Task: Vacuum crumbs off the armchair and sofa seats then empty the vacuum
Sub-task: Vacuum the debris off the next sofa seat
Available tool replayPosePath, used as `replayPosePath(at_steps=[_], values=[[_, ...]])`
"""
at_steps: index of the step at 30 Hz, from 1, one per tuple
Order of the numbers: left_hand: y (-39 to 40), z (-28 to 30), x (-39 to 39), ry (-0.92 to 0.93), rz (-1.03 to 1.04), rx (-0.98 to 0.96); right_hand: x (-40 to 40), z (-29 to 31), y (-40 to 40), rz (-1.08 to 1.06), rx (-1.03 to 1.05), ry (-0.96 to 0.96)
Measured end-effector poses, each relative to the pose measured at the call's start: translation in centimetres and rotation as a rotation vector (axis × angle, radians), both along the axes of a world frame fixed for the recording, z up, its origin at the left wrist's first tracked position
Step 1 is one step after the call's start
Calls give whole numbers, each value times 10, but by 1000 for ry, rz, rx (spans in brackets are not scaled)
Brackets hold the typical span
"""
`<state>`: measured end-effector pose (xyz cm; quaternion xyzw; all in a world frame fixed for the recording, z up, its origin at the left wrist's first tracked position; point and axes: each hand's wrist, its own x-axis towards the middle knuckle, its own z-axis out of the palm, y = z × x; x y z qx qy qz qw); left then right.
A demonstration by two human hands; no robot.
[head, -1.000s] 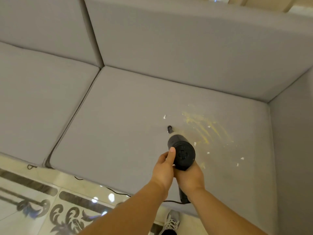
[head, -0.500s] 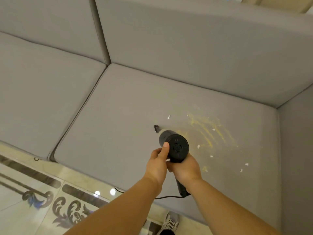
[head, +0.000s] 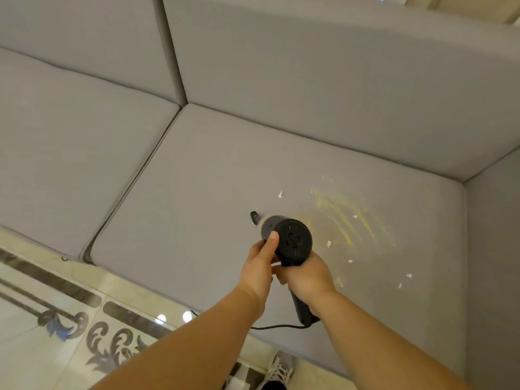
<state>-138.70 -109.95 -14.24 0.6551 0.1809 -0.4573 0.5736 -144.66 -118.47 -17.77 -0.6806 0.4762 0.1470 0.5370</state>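
A black handheld vacuum (head: 292, 240) points at the grey sofa seat cushion (head: 197, 198), its narrow nozzle (head: 254, 217) touching the fabric. My right hand (head: 308, 277) grips the handle below the round body. My left hand (head: 260, 261) holds the body's left side, thumb laid on its rear rim. Yellow crumbs (head: 346, 218) streak the cushion to the right of the vacuum. Several white bits (head: 280, 194) are scattered around them, some near the right armrest.
The sofa back (head: 309, 80) rises behind the seat, the armrest (head: 495, 249) at the right. A second seat cushion (head: 70, 142) lies to the left. The vacuum's black cord (head: 275, 327) trails over the seat's front edge. Patterned glossy floor tiles (head: 56, 333) and a shoe (head: 278, 370) sit below.
The vacuum's nozzle has swung to the left across the cushion, away from the yellow crumbs. Both hands kept their hold. The view shifted slightly right.
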Motion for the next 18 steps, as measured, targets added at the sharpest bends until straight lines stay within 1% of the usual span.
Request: replayPosePath(at_steps=[2, 5, 10, 12, 18], values=[[-5, 3, -9, 13, -12, -13, -9, 4, -6, -6, -13, 15], [-17, 9, -18, -1, -90, -24, -21, 11, -16, -38, -48, 14], [-42, 10, -30, 21, -233, -50, -43, 12, -27, -187, -111, 39], [-46, 7, -39, 33, -285, -48, -54, 10, -29, -211, -114, 41], [-32, 4, -54, -7, -239, -29, -65, 6, -22, -133, -58, 21]])
